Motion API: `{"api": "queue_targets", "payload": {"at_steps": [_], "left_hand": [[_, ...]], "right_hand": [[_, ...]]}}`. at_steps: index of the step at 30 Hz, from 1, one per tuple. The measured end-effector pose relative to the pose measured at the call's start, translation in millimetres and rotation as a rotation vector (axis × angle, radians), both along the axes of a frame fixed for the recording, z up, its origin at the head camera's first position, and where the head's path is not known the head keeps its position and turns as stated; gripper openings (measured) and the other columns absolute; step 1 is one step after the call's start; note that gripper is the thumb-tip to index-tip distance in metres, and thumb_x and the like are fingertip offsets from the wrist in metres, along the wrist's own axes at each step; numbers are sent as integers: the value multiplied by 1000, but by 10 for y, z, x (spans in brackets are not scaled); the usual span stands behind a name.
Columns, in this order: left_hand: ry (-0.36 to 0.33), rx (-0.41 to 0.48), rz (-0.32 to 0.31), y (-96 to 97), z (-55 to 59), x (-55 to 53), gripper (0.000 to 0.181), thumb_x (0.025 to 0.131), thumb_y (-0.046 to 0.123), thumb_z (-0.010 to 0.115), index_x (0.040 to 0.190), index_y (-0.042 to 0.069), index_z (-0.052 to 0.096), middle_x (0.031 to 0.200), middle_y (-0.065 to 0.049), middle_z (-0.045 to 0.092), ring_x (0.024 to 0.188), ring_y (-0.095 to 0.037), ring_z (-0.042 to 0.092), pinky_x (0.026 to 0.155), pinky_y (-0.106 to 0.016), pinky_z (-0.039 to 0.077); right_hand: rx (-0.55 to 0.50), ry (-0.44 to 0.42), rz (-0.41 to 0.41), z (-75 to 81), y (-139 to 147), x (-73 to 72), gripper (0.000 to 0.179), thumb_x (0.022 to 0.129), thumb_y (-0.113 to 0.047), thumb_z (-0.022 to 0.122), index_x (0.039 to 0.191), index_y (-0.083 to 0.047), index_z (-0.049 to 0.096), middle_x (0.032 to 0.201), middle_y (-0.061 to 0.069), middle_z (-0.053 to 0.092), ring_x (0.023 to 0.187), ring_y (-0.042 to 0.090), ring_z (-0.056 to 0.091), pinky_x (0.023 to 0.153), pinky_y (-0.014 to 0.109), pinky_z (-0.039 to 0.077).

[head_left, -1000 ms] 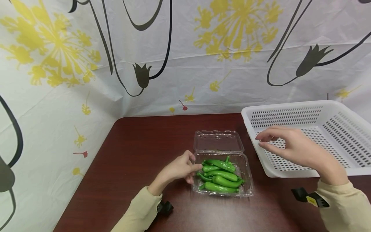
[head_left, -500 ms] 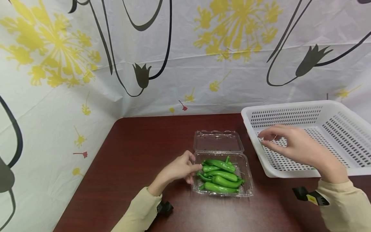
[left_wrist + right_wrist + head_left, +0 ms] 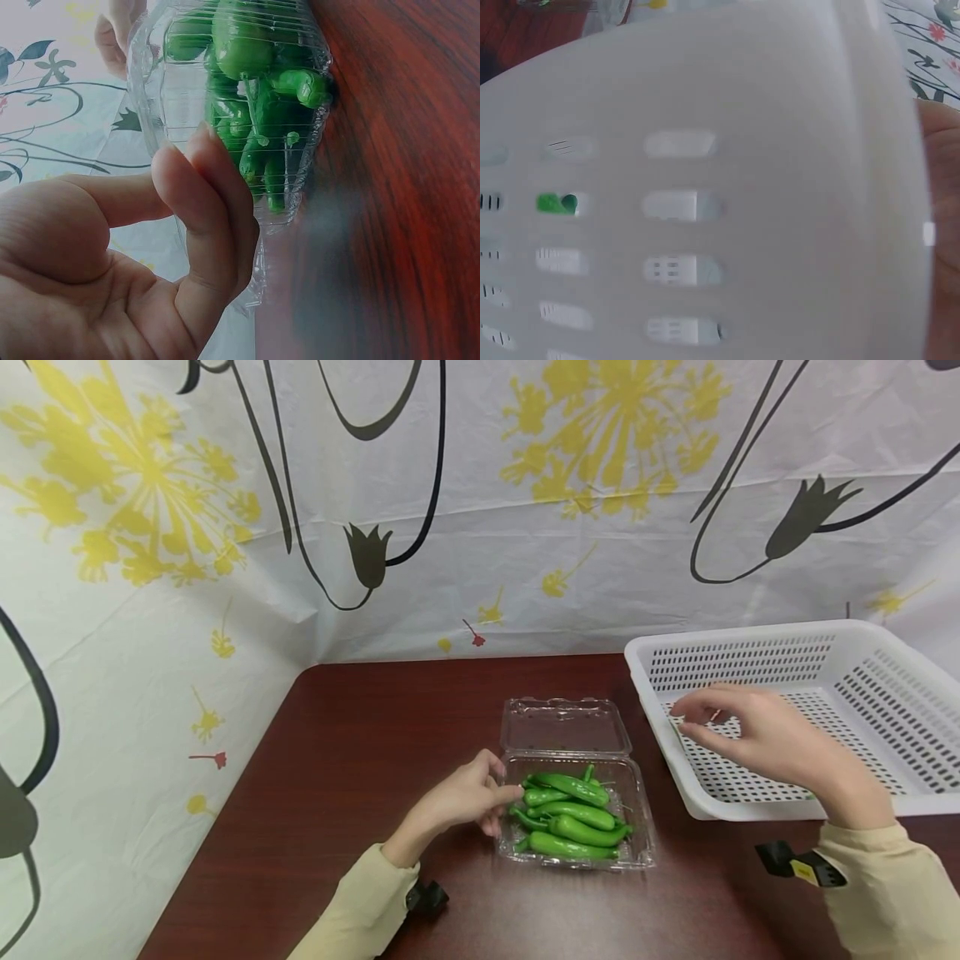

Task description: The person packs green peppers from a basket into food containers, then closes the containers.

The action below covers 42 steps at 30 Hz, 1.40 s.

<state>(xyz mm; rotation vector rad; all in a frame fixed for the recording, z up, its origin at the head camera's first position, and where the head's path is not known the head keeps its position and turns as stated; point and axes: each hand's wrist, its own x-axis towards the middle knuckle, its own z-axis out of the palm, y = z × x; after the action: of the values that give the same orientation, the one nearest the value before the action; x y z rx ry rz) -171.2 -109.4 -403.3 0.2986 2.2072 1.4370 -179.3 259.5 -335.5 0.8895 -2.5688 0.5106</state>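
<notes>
My left hand is at the left side of a clear plastic clamshell box, thumb over its rim and fingers against the outside wall, gripping it. Several green chili peppers lie in the box, and its lid is folded back. In the left wrist view the curled fingers touch the box near the peppers. My right hand hovers over a white basket, thumb and fingertips a little apart with nothing visible between them. A green piece shows through a slot in the basket wall.
The white slotted basket stands at the right of the dark red wooden table, its wall filling most of the right wrist view. A patterned white cloth hangs behind the table and along its left side.
My right hand has shifted slightly to the right over the basket, and a bit of green has come into view below it. My left hand, the box and its peppers have stayed put.
</notes>
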Motion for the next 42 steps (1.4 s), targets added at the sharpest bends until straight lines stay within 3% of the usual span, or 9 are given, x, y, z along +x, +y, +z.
{"api": "queue_targets", "payload": {"at_steps": [12, 28, 42], "left_hand": [[2, 9, -6, -8, -13, -2, 38, 97, 15, 69, 117, -4, 44, 72, -12, 60, 46, -14, 60, 52, -39, 58], [13, 5, -7, -4, -9, 5, 37, 97, 15, 69, 117, -4, 44, 72, -13, 61, 46, -14, 60, 52, -40, 58], [8, 8, -8, -3, 5, 5, 37, 97, 14, 69, 117, -5, 44, 71, -12, 60, 46, -14, 60, 53, -41, 58]], "right_hand": [[8, -27, 29, -102, 23, -73, 28, 79, -5, 82, 104, -14, 74, 90, -16, 66, 80, 5, 62, 70, 33, 56], [16, -104, 9, -187, 55, -124, 24, 83, -5, 79, 105, -11, 73, 85, -15, 64, 79, 1, 59, 70, 37, 57], [49, -209, -30, -235, 40, -167, 23, 87, -7, 75, 109, -3, 72, 88, -8, 67, 80, 11, 64, 72, 41, 56]]}}
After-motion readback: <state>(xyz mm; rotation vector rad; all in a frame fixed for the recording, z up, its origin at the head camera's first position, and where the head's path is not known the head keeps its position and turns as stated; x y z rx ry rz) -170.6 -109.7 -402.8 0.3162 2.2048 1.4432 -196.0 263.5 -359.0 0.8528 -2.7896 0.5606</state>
